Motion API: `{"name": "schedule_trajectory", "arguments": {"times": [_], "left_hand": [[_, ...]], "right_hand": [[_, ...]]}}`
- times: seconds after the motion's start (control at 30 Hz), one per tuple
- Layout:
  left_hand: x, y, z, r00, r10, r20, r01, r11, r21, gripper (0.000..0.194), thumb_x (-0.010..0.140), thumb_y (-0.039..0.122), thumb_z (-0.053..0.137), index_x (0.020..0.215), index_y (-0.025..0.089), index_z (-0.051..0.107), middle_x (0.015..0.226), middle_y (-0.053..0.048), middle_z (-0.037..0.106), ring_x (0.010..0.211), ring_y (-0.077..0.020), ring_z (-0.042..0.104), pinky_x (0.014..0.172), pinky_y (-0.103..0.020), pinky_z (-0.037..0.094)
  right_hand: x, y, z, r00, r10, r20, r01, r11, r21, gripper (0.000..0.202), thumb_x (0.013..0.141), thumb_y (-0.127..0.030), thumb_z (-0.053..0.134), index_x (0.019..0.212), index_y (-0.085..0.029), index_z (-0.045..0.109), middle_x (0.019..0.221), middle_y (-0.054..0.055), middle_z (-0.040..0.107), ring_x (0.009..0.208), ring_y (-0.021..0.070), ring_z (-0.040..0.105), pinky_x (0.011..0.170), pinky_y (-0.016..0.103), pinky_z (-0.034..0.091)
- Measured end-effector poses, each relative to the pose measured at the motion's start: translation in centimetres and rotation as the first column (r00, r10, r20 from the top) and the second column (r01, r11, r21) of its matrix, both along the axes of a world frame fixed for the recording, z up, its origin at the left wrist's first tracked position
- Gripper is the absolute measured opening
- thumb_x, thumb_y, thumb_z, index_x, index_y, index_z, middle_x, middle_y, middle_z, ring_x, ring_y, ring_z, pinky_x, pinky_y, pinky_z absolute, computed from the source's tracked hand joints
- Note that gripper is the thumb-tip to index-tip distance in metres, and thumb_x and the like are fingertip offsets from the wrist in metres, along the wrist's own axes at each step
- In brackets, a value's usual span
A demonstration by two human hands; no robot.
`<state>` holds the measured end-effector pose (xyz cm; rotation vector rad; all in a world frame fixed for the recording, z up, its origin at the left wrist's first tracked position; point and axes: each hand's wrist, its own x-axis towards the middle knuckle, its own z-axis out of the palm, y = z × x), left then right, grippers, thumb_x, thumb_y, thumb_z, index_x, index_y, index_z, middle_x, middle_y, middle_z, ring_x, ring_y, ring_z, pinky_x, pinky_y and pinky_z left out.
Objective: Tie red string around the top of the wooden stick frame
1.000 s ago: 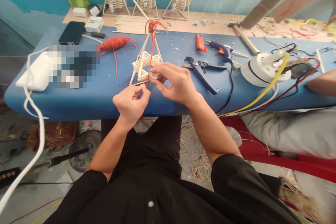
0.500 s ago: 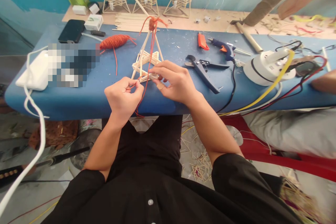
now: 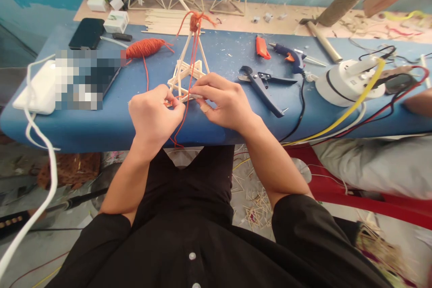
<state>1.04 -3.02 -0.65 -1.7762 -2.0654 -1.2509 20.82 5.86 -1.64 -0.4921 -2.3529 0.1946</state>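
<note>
On the blue padded worktop (image 3: 232,130), near its front edge, stands a pyramid-shaped frame of pale wooden sticks (image 3: 181,64). From the frame's apex, thin strands of orange cord (image 3: 192,68) hang down past its near side.

The step in hand appears to be working the cord at the frame's near base corner. For a sound result, brace the frame at that corner, draw the cord snug with light, even tension, and avoid pulling hard enough to tilt or flex the sticks. Guide the loose strands clear of the working length to prevent tangling.

Left hand (image 3: 157,108), at the frame's near left: thumb and forefinger pinched together on a short length of cord, remaining fingers curled. Right hand (image 3: 221,99), at the frame's near right: fingers partly curled, thumb and fingertips closed on the base sticks; the exact contact is partly hidden.
</note>
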Motion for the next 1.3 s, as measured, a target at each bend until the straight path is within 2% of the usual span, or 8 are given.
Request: {"name": "schedule_trajectory", "arguments": {"times": [0.13,0.47,0.6,0.7,0.9,1.03,1.2,1.3], "left_hand": [[0.4,0.3,0.2,0.999,0.020,-0.042,-0.020,1.000,0.000,0.007,0.073,0.022,0.073,0.068,0.022,0.068,0.055,0.001,0.058,0.054,-0.0165,0.055,0.062,-0.033,0.036],[1.3,0.3,-1.1,0.996,-0.077,0.047,0.076,0.997,0.010,0.014,0.081,0.020,0.072,0.069,0.020,0.065,0.058,0.003,0.054,0.058,-0.0132,0.049,0.064,-0.032,0.034],[1.6,0.2,-1.7,0.994,-0.101,0.041,0.095,0.987,0.131,0.016,0.085,0.017,0.074,0.070,0.020,0.068,0.068,0.001,0.062,0.064,-0.0141,0.055,0.065,-0.031,0.039],[1.8,0.0,-2.0,0.991,-0.120,0.064,0.104,0.970,0.219,0.015,0.090,0.017,0.077,0.076,0.021,0.075,0.073,-0.001,0.068,0.067,-0.0147,0.060,0.067,-0.030,0.045],[1.8,-0.1,-2.7,0.986,-0.153,0.064,0.137,0.968,0.212,0.011,0.097,0.020,0.074,0.097,0.023,0.085,0.089,-0.004,0.079,0.082,-0.0177,0.071,0.075,-0.031,0.055],[1.7,-0.1,-3.3,0.988,-0.156,0.012,0.149,0.962,0.229,0.023,0.101,0.019,0.068,0.112,0.022,0.087,0.091,-0.005,0.078,0.082,-0.0167,0.070,0.075,-0.030,0.054],[1.8,-0.1,-3.8,0.989,-0.130,-0.066,0.142,0.958,0.248,0.029,0.102,0.016,0.060,0.110,0.020,0.089,0.089,-0.006,0.075,0.075,-0.0148,0.067,0.069,-0.029,0.049],[1.9,-0.2,-3.9,0.989,-0.125,-0.074,0.137,0.971,0.197,0.030,0.105,0.019,0.059,0.113,0.019,0.088,0.093,-0.009,0.074,0.074,-0.0155,0.066,0.067,-0.029,0.047]], "right_hand": [[-0.1,0.1,-0.1,1.000,-0.008,0.012,0.008,1.000,-0.010,0.031,0.103,-0.010,0.055,0.121,-0.023,0.077,0.123,0.008,0.074,0.105,0.0196,0.071,0.089,0.036,0.061],[-0.1,-0.1,-0.2,1.000,-0.018,0.023,0.018,1.000,-0.002,0.029,0.102,-0.010,0.057,0.120,-0.020,0.077,0.121,0.009,0.075,0.093,0.0172,0.069,0.081,0.032,0.059],[-0.2,0.0,-0.1,0.999,-0.016,0.029,0.016,1.000,-0.009,0.029,0.101,-0.008,0.056,0.118,-0.019,0.077,0.121,0.009,0.075,0.092,0.0169,0.070,0.081,0.031,0.059],[-0.2,-0.1,0.0,1.000,0.009,0.003,-0.009,1.000,-0.012,0.030,0.101,-0.008,0.054,0.118,-0.018,0.077,0.121,0.011,0.076,0.093,0.0174,0.070,0.082,0.032,0.060],[-0.2,-0.2,0.1,1.000,0.000,0.031,0.002,0.997,-0.080,0.031,0.101,-0.008,0.052,0.119,-0.019,0.075,0.124,0.012,0.074,0.095,0.0193,0.069,0.085,0.035,0.061],[-0.2,-0.1,0.0,1.000,-0.003,0.027,0.005,0.997,-0.079,0.033,0.101,-0.007,0.052,0.120,-0.019,0.076,0.123,0.011,0.074,0.094,0.0186,0.069,0.085,0.035,0.061],[-0.2,-0.1,0.0,1.000,0.008,0.012,-0.008,1.000,-0.026,0.031,0.101,-0.008,0.052,0.119,-0.018,0.076,0.120,0.011,0.075,0.090,0.0168,0.069,0.081,0.033,0.060],[-0.2,-0.1,0.0,1.000,-0.001,0.024,0.001,1.000,-0.014,0.031,0.101,-0.009,0.052,0.117,-0.018,0.076,0.119,0.011,0.075,0.089,0.0165,0.068,0.079,0.032,0.059]]}}
